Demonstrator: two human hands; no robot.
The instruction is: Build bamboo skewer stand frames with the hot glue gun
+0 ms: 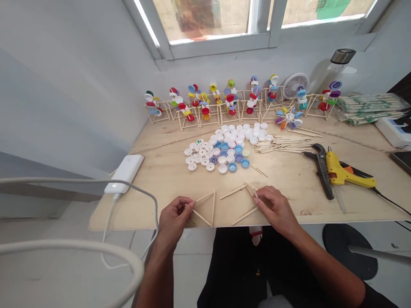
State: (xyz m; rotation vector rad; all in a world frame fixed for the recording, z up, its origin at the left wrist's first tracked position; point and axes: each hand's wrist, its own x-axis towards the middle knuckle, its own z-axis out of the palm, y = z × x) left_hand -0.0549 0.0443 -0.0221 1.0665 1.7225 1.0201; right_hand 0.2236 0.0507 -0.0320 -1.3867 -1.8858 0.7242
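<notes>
1. At the near edge of the worktop [160, 164], my left hand [175, 216] pinches the left frame [213, 209] between thumb and fingers, at its left corner. The frame's near corner sits right by the edge, so a careless tug could drop it off.
2. To the right, my right hand [276, 209] has its fingers drawn together on the right frame [233, 192], by its right side. The near side of that frame spreads out toward the edge. Squeezing or twisting too hard could snap a joint; I can't see how firm the joints are.
3. On the left, a cable [147, 194] loops out from the power bank [123, 174]. I can't tell how close it comes to my arm, but a wide swing might snag it.
4. Farther out, the caps [224, 146] lie crowded in the middle, just beside the loose sticks [289, 143]. A long reach across could scatter both.
5. On the right, the glue gun [340, 172] leans against the cutter [323, 171], nozzle toward the far side. I can't tell if it's hot; if so, brushing the tip would burn.
6. At the far side, the stands [230, 102] crowd together, some touching or nearly so; bumping one could topple its neighbours.
</notes>
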